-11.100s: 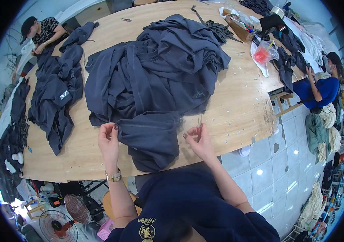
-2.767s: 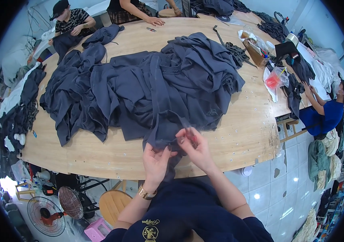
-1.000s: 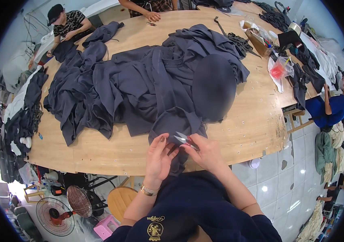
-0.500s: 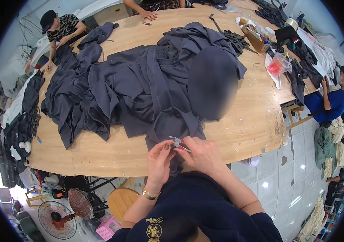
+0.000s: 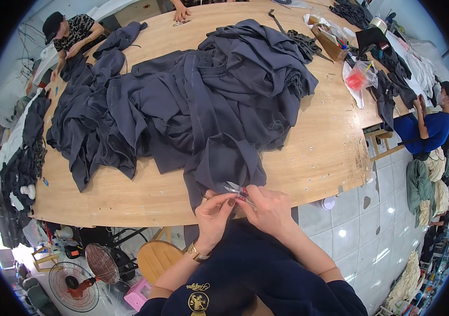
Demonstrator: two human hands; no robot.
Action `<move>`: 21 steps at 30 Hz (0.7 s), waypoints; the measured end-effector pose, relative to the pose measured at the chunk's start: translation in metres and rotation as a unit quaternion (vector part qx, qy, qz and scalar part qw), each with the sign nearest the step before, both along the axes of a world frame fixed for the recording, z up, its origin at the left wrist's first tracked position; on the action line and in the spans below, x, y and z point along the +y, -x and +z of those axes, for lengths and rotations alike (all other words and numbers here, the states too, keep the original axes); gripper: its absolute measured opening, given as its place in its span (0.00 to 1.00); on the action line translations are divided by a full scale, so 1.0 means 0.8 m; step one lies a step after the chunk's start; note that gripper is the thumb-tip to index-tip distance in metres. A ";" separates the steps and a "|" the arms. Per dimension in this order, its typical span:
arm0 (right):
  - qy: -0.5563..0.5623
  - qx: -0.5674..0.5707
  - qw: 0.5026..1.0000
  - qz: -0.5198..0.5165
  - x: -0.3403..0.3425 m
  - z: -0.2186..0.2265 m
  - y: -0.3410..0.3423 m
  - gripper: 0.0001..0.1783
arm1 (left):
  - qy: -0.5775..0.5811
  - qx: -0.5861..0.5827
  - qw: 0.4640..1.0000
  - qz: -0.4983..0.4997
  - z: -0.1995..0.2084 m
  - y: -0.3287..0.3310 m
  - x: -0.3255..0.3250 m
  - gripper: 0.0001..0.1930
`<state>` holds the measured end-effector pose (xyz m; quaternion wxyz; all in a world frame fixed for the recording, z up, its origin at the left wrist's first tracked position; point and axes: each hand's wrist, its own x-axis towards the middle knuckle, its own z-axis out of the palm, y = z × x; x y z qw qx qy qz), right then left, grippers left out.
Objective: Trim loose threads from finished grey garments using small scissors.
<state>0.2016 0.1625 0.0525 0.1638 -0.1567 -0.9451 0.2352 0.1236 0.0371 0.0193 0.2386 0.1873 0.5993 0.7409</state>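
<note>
My right hand [image 5: 269, 208] is closed around a pair of small thread snips [image 5: 233, 188] with red on the grips, and their metal blades point up and left. Close beside the blades, my left hand [image 5: 213, 216] has thumb and fingers pressed together; whatever is in that pinch is too small to tell. Just beyond both hands, a dark grey garment piece [image 5: 224, 160] lies at the table's near edge, part of it passing behind my fingers. It joins a large heap of dark grey garments [image 5: 166, 110] spread over the middle and left of the table.
The wooden table [image 5: 329, 152] curves around me. A plastic bag with a red drink [image 5: 360, 78] and a cardboard box [image 5: 331, 42] stand at right. Co-workers sit at far left [image 5: 79, 34] and right [image 5: 425, 129]. A stool [image 5: 158, 262] and a fan [image 5: 74, 287] stand lower left.
My left fingertips have come together in a pinch beside the snips, whose blades now show more clearly. The table and heap sit slightly further up and left in view.
</note>
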 end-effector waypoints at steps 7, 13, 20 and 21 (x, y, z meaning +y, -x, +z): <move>-0.023 0.006 1.000 0.014 -0.001 -0.008 -0.007 0.12 | 0.008 0.011 1.000 -0.005 -0.005 -0.005 -0.001 0.08; -0.025 0.011 1.000 0.011 -0.001 -0.010 -0.006 0.11 | 0.026 0.038 0.999 -0.004 -0.014 -0.004 -0.006 0.07; 0.168 0.083 0.976 -0.108 0.015 -0.024 -0.004 0.14 | 0.011 0.004 1.000 0.003 -0.003 -0.001 0.003 0.05; 0.198 0.088 0.969 -0.117 0.021 -0.030 -0.005 0.14 | 0.064 0.046 0.997 -0.010 -0.010 -0.001 0.002 0.04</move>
